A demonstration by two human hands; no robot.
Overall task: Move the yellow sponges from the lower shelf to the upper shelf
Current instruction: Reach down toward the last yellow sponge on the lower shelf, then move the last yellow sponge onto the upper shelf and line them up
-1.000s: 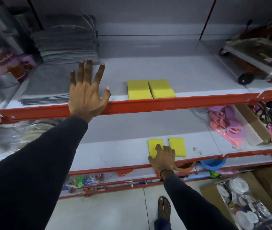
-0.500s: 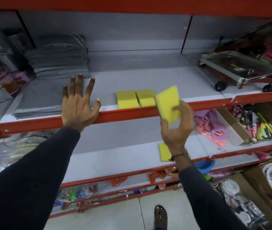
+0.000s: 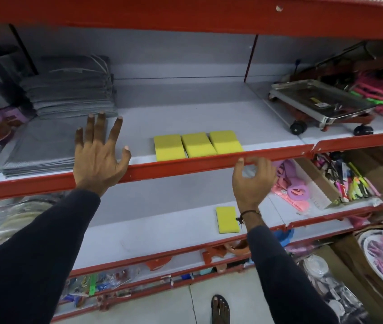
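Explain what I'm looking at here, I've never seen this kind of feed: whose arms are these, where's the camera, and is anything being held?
There is no machine: a person works with bare hands, and the one camera sits on their head, looking forward and down at shop shelves. The left hand rests open on the red front edge of the upper shelf. The right hand hangs just below that edge, fingers loosely curled, holding nothing. Three yellow sponges lie side by side on the upper shelf. One yellow sponge remains on the lower shelf, beside the right wrist. Folded grey cloths sit at the left, and a small wheeled metal trolley at the right.
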